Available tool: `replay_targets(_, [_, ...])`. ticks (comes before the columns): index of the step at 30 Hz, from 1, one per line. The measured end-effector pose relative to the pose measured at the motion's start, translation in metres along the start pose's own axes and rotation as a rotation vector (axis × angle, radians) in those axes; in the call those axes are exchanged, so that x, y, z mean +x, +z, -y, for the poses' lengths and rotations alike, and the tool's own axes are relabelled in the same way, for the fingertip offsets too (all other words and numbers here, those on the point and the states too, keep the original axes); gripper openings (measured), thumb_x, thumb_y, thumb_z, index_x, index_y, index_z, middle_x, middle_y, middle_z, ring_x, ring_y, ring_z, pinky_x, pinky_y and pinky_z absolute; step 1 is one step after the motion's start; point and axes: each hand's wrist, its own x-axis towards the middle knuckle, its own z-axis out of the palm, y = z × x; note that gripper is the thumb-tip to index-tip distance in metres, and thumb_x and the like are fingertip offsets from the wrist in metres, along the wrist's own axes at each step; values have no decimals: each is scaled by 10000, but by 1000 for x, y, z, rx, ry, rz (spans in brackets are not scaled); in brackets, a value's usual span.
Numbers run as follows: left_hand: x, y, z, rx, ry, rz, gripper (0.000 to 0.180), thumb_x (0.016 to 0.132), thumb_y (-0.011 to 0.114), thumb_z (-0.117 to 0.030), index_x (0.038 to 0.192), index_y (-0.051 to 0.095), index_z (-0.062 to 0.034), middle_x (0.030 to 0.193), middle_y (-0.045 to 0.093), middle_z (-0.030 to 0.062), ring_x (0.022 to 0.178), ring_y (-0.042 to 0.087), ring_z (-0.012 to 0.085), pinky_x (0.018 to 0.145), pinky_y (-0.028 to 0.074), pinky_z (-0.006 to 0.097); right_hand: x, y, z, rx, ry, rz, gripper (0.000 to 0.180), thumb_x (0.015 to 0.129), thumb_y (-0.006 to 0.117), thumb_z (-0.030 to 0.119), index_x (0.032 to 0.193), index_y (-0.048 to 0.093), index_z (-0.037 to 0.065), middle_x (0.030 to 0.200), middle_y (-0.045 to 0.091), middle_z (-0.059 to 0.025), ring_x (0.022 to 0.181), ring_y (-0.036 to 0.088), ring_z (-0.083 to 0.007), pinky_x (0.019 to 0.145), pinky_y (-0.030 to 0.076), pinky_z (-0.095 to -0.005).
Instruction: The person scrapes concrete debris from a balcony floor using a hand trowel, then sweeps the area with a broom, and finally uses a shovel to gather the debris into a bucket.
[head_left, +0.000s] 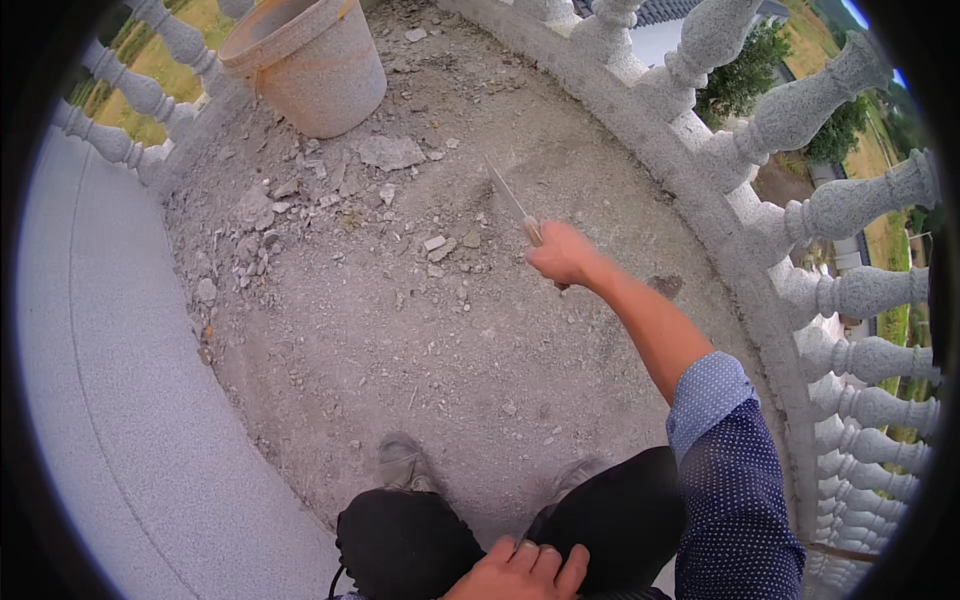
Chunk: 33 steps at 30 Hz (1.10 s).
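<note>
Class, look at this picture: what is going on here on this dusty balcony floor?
A person crouches on a rubble-strewn concrete floor ringed by a stone balustrade. The right hand holds a slim tool with its tip down among the debris. The left hand rests on the knee. A dusty bucket stands at the far edge.

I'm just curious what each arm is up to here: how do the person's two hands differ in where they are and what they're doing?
The right hand is stretched out over the dusty, rubble-strewn floor, while the left hand is pulled in close at the lower edge. The right hand grips a thin pale tool pointing toward the bucket; the left hand holds nothing and rests on the dark trousers at the knee. The right hand is closed in a fist; the left lies with fingers loosely curled. Both hands are bare.
</note>
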Motion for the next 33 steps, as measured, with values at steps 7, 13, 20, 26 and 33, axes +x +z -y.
replay_targets(7, [-19, -21, 20, -160, 334, -80, 356, 847, 579, -228, 1132, 630, -20, 843, 566, 89, 785, 531, 223, 742, 422, 351, -50, 64, -56, 25, 199, -189, 399, 840, 556, 348, 943, 645, -27, 936, 664, -277, 911, 631, -445, 816, 499, -483])
replay_targets(13, [-34, -16, 29, -175, 565, 46, 384, 848, 518, -199, 1160, 628, -5, 897, 599, 125, 808, 551, 234, 748, 445, 356, -109, 42, -79, -35, 448, -469, 293, 842, 562, 243, 957, 624, -19, 960, 672, -275, 915, 649, -445, 825, 514, -506])
replay_targets(20, [-40, -23, 45, -83, 532, 1, 390, 863, 502, -205, 1181, 616, -9, 925, 608, 138, 847, 569, 249, 804, 457, 371, -89, 145, -42, 316, 853, -722, 324, 847, 573, 165, 1077, 503, -52, 961, 659, -289, 940, 635, -468, 864, 479, -533])
replay_targets(26, [-37, -25, 37, -62, 321, -33, 348, 870, 508, -190, 1156, 612, -22, 945, 618, 140, 895, 589, 265, 837, 456, 379, -59, 214, 100, 450, 413, -192, 356, 850, 548, 171, 1104, 433, -50, 935, 643, -310, 917, 630, -481, 844, 485, -540])
replay_targets(33, [-27, -19, 26, 8, 236, 64, 347, 875, 504, -181, 1158, 599, -5, 982, 616, 140, 932, 592, 264, 884, 454, 385, -38, 220, 139, 706, 253, -263, 339, 847, 552, 221, 1072, 489, -24, 903, 638, -293, 896, 627, -470, 806, 482, -538])
